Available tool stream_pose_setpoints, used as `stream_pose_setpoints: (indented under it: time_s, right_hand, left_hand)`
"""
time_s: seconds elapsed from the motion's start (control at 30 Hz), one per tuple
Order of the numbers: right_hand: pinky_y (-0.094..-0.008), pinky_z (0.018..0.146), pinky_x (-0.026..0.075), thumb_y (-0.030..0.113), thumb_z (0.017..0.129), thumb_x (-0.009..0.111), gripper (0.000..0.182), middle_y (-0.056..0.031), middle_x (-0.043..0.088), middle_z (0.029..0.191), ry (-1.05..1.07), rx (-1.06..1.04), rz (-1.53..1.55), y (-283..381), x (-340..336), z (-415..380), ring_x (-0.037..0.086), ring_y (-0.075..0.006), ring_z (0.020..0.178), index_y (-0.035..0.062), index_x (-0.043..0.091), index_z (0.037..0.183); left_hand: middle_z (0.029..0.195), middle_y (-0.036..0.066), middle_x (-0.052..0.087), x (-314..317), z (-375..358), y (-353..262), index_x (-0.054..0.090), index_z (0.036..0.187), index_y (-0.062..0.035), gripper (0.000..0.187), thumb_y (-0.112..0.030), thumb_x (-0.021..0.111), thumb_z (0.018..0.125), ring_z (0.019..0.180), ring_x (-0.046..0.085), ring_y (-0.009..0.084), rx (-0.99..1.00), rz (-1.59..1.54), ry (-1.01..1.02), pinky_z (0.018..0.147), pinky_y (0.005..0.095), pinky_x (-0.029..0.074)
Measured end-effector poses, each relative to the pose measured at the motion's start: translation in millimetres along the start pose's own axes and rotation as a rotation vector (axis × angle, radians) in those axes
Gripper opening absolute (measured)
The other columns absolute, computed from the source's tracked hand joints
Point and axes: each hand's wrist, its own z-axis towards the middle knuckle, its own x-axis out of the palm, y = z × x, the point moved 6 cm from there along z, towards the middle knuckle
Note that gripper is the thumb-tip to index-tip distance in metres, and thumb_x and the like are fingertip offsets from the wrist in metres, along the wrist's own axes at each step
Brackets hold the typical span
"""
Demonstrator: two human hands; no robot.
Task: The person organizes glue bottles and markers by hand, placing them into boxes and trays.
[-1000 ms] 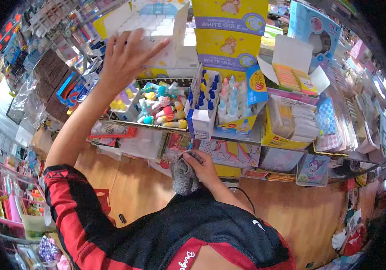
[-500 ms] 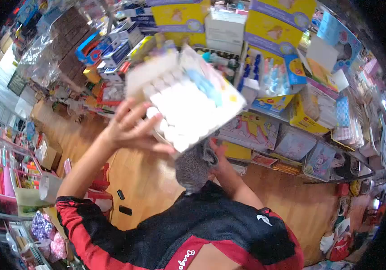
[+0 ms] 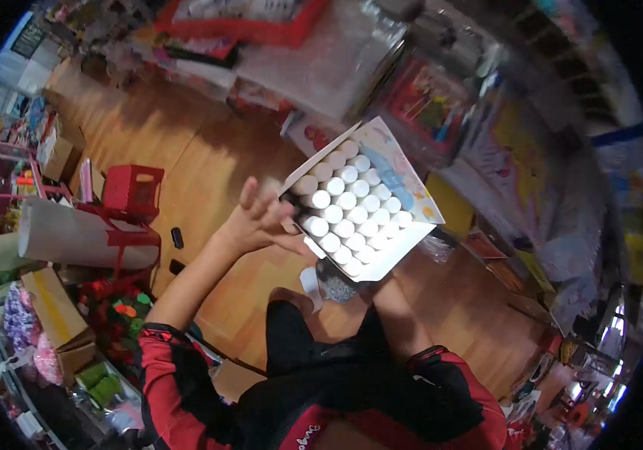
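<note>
An open cardboard box (image 3: 404,247) stands tilted toward me at the middle of the view, its printed side bearing blue and yellow pictures. Rows of white-capped tubes (image 3: 345,200) fill it, probably glue sticks. At its left edge my left hand (image 3: 257,221) is open, fingers spread and partly blurred, the thumb reaching toward the lower left corner. My right forearm (image 3: 400,311) runs up beneath the box, where the hand supports it from below, its fingers hidden. A grey fuzzy cloth (image 3: 338,289) shows under the box's lower edge, beside a white scrap.
Blurred shelves of packaged goods (image 3: 486,150) curve along the top and right. To the left stand a red basket (image 3: 132,193), a large white roll (image 3: 74,236) and a cardboard box (image 3: 55,315). A dark phone-like object (image 3: 177,238) lies on the wooden floor.
My view has turned away from the yellow display shelf. The box has shifted right and down in view; its tubes now show sharply. My left hand's fingers have come off the box's edge.
</note>
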Motion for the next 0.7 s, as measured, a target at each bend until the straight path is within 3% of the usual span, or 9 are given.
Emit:
stream_pose_setpoints:
  time_s: [0.17, 0.23, 0.37, 0.43, 0.47, 0.53, 0.6, 0.67, 0.7]
  right_hand:
    - [-0.0375, 0.084, 0.041, 0.046, 0.077, 0.045, 0.06, -0.0126, 0.049, 0.108, 0.0, 0.087, 0.007, -70.5, -158.0, -48.8, 0.049, -0.0229, 0.098, 0.0022, 0.035, 0.118]
    - [-0.0374, 0.084, 0.041, 0.044, 0.078, 0.045, 0.058, -0.0125, 0.05, 0.107, 0.028, 0.111, -0.012, -106.9, -201.3, -47.3, 0.05, -0.0227, 0.098, 0.0025, 0.036, 0.117]
    - [-0.0374, 0.083, 0.042, 0.04, 0.079, 0.047, 0.053, -0.0124, 0.051, 0.105, 0.096, 0.122, -0.099, -178.8, -274.5, 69.1, 0.051, -0.0222, 0.096, 0.0029, 0.038, 0.116]
    - [-0.0373, 0.083, 0.042, 0.038, 0.08, 0.048, 0.051, -0.0123, 0.052, 0.104, 0.172, 0.134, -0.16, -187.2, -299.0, 67.1, 0.051, -0.022, 0.095, 0.0031, 0.039, 0.115]
    - [-0.0373, 0.083, 0.042, 0.037, 0.08, 0.048, 0.05, -0.0123, 0.052, 0.103, 0.222, 0.12, -0.178, -181.2, -307.8, 83.4, 0.051, -0.0219, 0.095, 0.0032, 0.039, 0.115]
    - [-0.0373, 0.082, 0.042, 0.035, 0.081, 0.049, 0.047, -0.0123, 0.053, 0.102, 0.237, 0.078, -0.185, -201.3, -314.9, 86.3, 0.052, -0.0216, 0.094, 0.0034, 0.04, 0.114]
    - [-0.0376, 0.085, 0.041, 0.026, 0.081, 0.046, 0.042, -0.0126, 0.05, 0.109, 0.493, 0.024, -0.106, -212.1, -331.5, 61.5, 0.049, -0.0215, 0.1, -0.0005, 0.042, 0.114]
    - [-0.0359, 0.086, 0.039, 0.025, 0.082, 0.045, 0.041, -0.0129, 0.05, 0.109, -0.185, -0.048, -0.331, -224.1, -312.5, 0.0, 0.049, -0.0217, 0.1, -0.0001, 0.043, 0.114]
    - [-0.0347, 0.087, 0.038, 0.028, 0.083, 0.046, 0.042, -0.013, 0.05, 0.11, -0.229, 0.056, -0.255, -236.0, -315.3, -32.7, 0.048, -0.0218, 0.101, 0.0001, 0.043, 0.114]
  left_hand:
    - [0.135, 0.013, 0.015, 114.1, -127.3, 2.5, 0.011, 0.132, -0.0135, 0.092, -0.067, 0.041, 0.064, 0.123, 0.017, 0.0305, -0.75, -0.513, 0.286, 0.099, 0.0436, 0.017]
    - [0.133, 0.015, 0.021, 172.7, -208.8, 3.1, 0.013, 0.131, -0.0075, 0.097, -0.074, 0.03, 0.063, 0.121, 0.024, 0.0294, -1.315, -1.492, -0.122, 0.098, 0.0391, 0.02]
    - [0.13, 0.014, 0.028, 271.8, -303.6, -15.8, 0.017, 0.13, -0.0018, 0.1, -0.076, 0.023, 0.063, 0.117, 0.031, 0.0263, -1.374, -1.446, -0.566, 0.098, 0.0351, 0.022]
    - [0.121, 0.013, 0.041, 357.1, -384.2, -7.5, 0.037, 0.119, 0.0003, 0.071, -0.058, 0.032, 0.079, 0.11, 0.04, 0.0218, -1.181, -2.202, -1.133, 0.092, 0.0332, 0.032]
    - [0.121, 0.013, 0.041, 352.0, -386.9, -5.1, 0.037, 0.119, 0.0003, 0.071, -0.058, 0.032, 0.079, 0.11, 0.04, 0.0218, -1.133, -2.175, -1.134, 0.092, 0.0332, 0.032]
    - [0.117, 0.011, 0.045, 307.8, -378.7, -24.3, 0.041, 0.114, -0.001, 0.054, -0.045, 0.036, 0.083, 0.107, 0.044, 0.0215, -0.888, -0.834, -0.421, 0.089, 0.0345, 0.036]
    - [0.117, 0.011, 0.045, 298.6, -333.3, -87.0, 0.039, 0.118, -0.0045, 0.045, -0.033, 0.039, 0.083, 0.107, 0.044, 0.0223, -0.601, -2.266, -0.407, 0.089, 0.0343, 0.036]
    - [0.117, 0.01, 0.044, 273.4, -339.5, -134.9, 0.037, 0.12, -0.005, 0.046, -0.034, 0.038, 0.083, 0.107, 0.044, 0.0221, -1.257, -1.697, -0.836, 0.091, 0.0349, 0.035]
    - [0.118, 0.009, 0.044, 269.2, -343.9, -166.0, 0.037, 0.121, -0.0056, 0.048, -0.037, 0.036, 0.084, 0.108, 0.043, 0.022, -1.311, -1.722, -0.779, 0.091, 0.0355, 0.035]
